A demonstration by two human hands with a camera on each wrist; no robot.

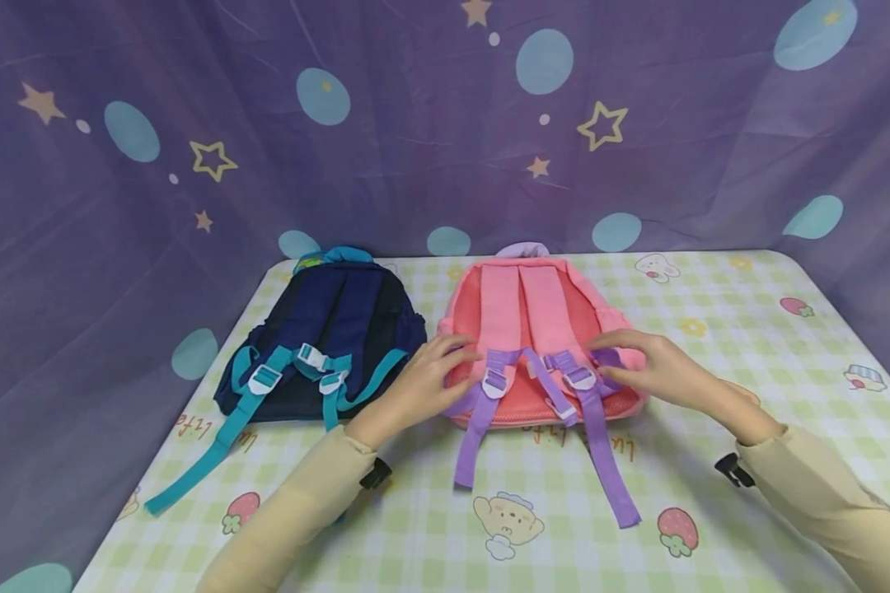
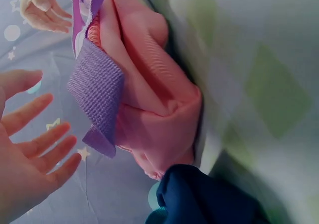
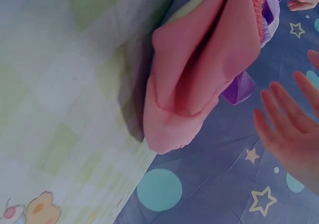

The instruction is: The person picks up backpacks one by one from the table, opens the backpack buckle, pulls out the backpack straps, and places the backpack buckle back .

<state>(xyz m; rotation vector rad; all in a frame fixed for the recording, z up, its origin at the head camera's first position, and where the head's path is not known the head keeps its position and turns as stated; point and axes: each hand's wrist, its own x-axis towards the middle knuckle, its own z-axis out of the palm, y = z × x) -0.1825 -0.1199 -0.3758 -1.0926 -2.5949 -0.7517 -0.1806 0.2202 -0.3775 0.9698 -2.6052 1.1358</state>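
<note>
A pink backpack point(image 1: 500, 309) lies on the table with its shoulder straps facing up and its purple webbing straps point(image 1: 599, 461) hanging toward the front edge. My left hand point(image 1: 432, 380) hovers at its left side, fingers spread and apart from the fabric in the left wrist view. On the other side, my right hand point(image 1: 663, 371) is held near the purple strap, its fingers relaxed and holding nothing in the right wrist view. To the left lies a navy backpack point(image 1: 319, 309), also straps up, with teal webbing point(image 1: 230, 436) and white buckles; my left forearm covers part of it.
A green checked tablecloth point(image 1: 771, 371) with printed cartoons covers the table. Behind and beside it hangs a purple curtain point(image 1: 430, 123) with stars and blue ovals. Black buckles point(image 1: 734, 469) hang by both sleeve cuffs.
</note>
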